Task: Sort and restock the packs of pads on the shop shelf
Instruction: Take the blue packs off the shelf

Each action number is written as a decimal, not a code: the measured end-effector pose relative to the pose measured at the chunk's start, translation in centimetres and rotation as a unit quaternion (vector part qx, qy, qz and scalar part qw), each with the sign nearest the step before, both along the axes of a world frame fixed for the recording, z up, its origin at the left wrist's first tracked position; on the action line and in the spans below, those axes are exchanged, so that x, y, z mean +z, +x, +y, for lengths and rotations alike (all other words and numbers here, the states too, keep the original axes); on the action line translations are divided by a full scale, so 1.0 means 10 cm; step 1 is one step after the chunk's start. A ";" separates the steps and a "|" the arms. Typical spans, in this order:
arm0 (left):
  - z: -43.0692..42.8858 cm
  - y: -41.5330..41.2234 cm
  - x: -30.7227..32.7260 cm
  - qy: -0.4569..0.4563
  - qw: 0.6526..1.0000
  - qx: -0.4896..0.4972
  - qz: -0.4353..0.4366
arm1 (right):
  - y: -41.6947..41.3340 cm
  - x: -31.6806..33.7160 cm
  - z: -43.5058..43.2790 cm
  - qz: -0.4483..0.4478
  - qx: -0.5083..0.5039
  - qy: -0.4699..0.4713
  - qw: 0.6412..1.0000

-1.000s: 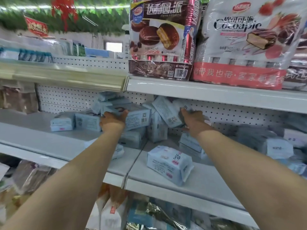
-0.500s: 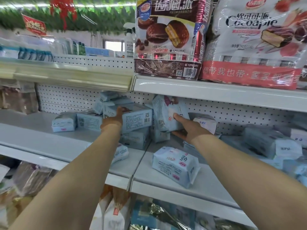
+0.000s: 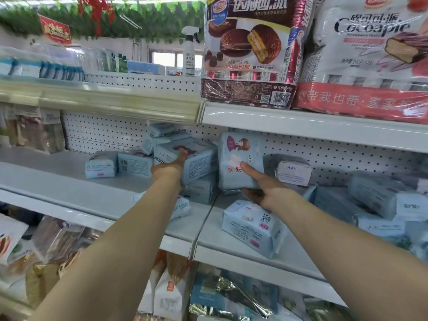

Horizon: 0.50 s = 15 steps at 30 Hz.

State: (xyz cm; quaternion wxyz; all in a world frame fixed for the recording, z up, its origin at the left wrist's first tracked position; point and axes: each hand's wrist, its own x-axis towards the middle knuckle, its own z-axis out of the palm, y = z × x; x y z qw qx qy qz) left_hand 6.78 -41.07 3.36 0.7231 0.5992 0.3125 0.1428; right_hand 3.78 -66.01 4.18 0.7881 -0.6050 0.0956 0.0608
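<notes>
Just changed, head view: the upright pack (image 3: 240,158) lay tilted among loose packs at the back a second ago; it has since been stood on end and turned face outward. The view has also drawn closer to the shelf (image 3: 69,181).
Right hand (image 3: 266,191): the upright pack is gripped at its lower right corner, with the thumb laid straight across the front and the fingers curled under the bottom edge.
Left hand (image 3: 169,167): it has been kept on the top pack (image 3: 199,158) of a small stack throughout. The near end is held, a thumb showing on the front face; the other fingers are hidden behind the wrist.
Place of the packs: the upright pack stands just beside the top pack, touching or nearly so, against the pegboard back. A flat pack (image 3: 252,228) lies in front on the shelf board, below the right hand. More packs lie jumbled to the right, and two low packs (image 3: 100,164) sit to the left.
Meaning for the task: one pack is judged to have been faced and lined up; most of the sorting is judged still to be done.
Writing on the pads: "ABC" can be read on the small pack (image 3: 293,170) behind the right hand. A cartoon girl is printed on the upright pack; its red characters are too small to be made out.
Writing above: "Cocoapie" and "你带我也带" are read on the white bag (image 3: 370,42). Chocolate pies are pictured on the brown bag (image 3: 250,49).
Elsewhere: a spray bottle (image 3: 190,54) and a red sign (image 3: 54,31) are seen, their lettering illegible.
</notes>
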 end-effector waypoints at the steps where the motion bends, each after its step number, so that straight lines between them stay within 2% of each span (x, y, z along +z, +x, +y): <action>1: -0.04 -0.05 0.02 -0.015 1.000 0.011 -0.008 | -0.02 0.01 0.01 -0.003 -0.003 -0.006 1.000; 6: -0.10 -0.25 0.02 -0.081 0.996 0.021 -0.024 | -0.20 0.12 0.01 0.007 -0.013 0.014 1.000; 10: -0.27 -0.57 0.05 -0.088 0.994 0.027 -0.055 | -0.44 0.23 -0.16 0.014 -0.015 0.039 0.999; 15: -0.75 -1.04 0.05 -0.114 0.987 -0.017 -0.111 | -0.96 0.21 -0.63 0.008 -0.013 0.036 0.999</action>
